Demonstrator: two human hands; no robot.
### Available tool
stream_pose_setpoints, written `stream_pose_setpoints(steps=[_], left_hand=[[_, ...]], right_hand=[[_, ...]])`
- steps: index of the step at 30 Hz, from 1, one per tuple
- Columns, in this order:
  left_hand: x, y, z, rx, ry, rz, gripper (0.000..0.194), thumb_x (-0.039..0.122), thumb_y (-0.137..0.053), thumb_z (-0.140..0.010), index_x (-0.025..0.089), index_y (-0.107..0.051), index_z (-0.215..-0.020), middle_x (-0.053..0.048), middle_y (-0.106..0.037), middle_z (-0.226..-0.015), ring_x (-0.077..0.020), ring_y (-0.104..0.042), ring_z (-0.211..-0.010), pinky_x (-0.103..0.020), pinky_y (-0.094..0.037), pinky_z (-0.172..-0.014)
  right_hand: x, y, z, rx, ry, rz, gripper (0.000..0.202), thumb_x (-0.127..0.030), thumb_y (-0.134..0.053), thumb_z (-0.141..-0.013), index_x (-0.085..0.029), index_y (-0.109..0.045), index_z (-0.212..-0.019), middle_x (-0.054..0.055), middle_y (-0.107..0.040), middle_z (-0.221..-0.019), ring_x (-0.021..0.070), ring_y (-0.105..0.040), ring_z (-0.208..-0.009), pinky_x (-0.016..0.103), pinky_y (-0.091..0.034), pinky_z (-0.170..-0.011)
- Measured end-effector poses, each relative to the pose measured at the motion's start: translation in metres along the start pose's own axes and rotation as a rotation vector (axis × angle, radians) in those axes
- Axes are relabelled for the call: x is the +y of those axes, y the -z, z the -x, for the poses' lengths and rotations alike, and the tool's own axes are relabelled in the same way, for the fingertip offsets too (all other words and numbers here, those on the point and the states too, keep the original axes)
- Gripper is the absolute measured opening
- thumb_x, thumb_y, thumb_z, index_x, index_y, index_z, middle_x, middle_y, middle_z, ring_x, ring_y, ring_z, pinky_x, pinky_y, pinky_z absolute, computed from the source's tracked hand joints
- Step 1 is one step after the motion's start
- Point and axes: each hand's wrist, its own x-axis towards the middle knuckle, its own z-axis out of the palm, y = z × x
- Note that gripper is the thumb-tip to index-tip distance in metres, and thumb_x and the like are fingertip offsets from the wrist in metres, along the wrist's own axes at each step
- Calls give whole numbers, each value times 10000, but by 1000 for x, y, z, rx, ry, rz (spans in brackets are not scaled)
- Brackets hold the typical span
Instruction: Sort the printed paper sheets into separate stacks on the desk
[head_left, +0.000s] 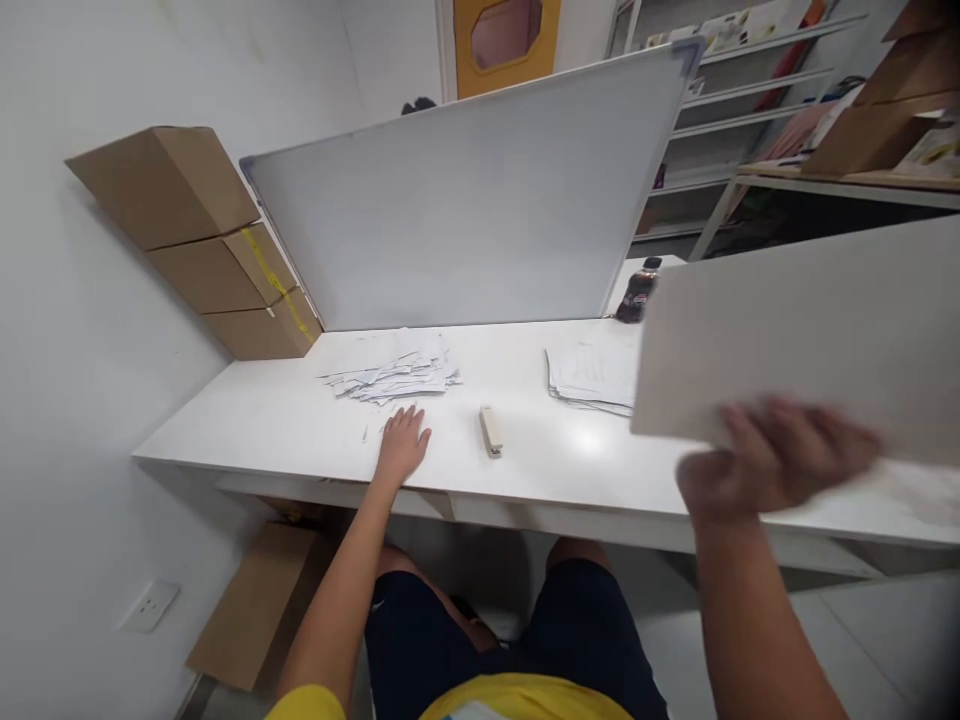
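Note:
My left hand (403, 443) lies flat on the white table with its fingers spread, just below a loose pile of torn paper strips (394, 375). Raised above the table on the right, my right hand (780, 455) grips the lower edge of a plain white sheet (802, 330); the hand is blurred by motion. Whether the sheet is paper or thin board I cannot tell. Between my hands a cream stapler (490, 432) rests on the table. A stack of papers (590, 376) lies to its right, partly covered by the raised sheet.
A whiteboard (465, 200) stands along the table's (247, 420) back edge. Cardboard boxes (247, 270) are piled at the left end, and another box (251, 605) is on the floor. A dark drink bottle (637, 292) stands behind the raised sheet. Shelves (720, 120) are beyond.

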Motion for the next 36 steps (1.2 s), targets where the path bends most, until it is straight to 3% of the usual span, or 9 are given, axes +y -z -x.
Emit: stream_pose_setpoints(steps=[1,6,11,16,20,23,29,32,36], left_hand=[[-1,-3,1,-28,-16,-22,437,317,-454,-940,155,-559,-1332,-147,-498,-1465,-324,-412,-1383,-488,-304,-1148],[4,-4,6,-53,-24,-36,433,289,-435,-950,119,-555,-1329,-162,-494,-1465,-331,-432,-1356,-496,-334,-1120],[5,-2,9,-56,-7,1,403,272,-467,-943,142,-563,-1313,-146,-503,-1460,-324,-436,-1347,-499,-338,-1112],[6,-4,13,-35,3,61,384,269,-495,-939,155,-571,-1297,-140,-520,-1442,-318,-437,-1341,-496,-339,-1106],[7,-4,14,-20,-8,98,383,253,-515,-928,143,-571,-1290,-154,-521,-1432,-334,-441,-1329,-503,-347,-1087],[9,-5,16,-33,-4,70,387,249,-493,-938,117,-562,-1294,-162,-512,-1436,-332,-435,-1330,-493,-344,-1091],[13,-10,20,-75,26,4,377,297,-472,-947,152,-564,-1282,-89,-523,-1440,-252,-420,-1347,-425,-369,-1102],[13,-11,22,-87,32,3,387,313,-459,-954,158,-558,-1295,-77,-521,-1445,-235,-401,-1362,-414,-362,-1110],[12,-10,24,-67,38,25,384,315,-457,-958,183,-551,-1306,-59,-508,-1462,-223,-407,-1358,-402,-363,-1108]], right_hand=[[-6,-17,-1,-33,22,0,537,-485,-253,-954,-301,-756,-937,164,-704,-1119,333,-557,-1234,637,-351,-1022],[-19,-93,8,-575,140,20,402,-193,-325,-909,-180,-720,-981,205,-694,-1147,273,-592,-1193,529,-406,-1014],[-55,-120,13,-699,204,-31,333,-148,-403,-839,-183,-727,-910,209,-718,-1071,302,-634,-1115,526,-434,-970],[-184,-152,2,-861,448,-212,376,-123,-391,-878,-169,-713,-1067,98,-731,-1088,206,-651,-1017,331,-465,-933],[-294,-212,13,-1063,611,-239,347,-187,-418,-934,-157,-670,-1170,78,-692,-1184,193,-605,-1095,293,-433,-947],[-343,-258,31,-1165,645,-174,415,-237,-365,-979,-91,-547,-1322,156,-563,-1363,224,-506,-1248,332,-398,-989],[-361,-302,61,-1301,717,-63,418,-343,-433,-969,-107,-531,-1299,253,-604,-1231,350,-556,-1149,457,-453,-874],[-357,-306,62,-1294,774,-46,410,-211,-371,-966,-124,-475,-1352,242,-605,-1220,327,-563,-1140,412,-444,-848],[-350,-303,52,-1296,818,-25,314,-149,-405,-936,-147,-588,-1192,193,-665,-1108,269,-631,-999,322,-427,-755]])
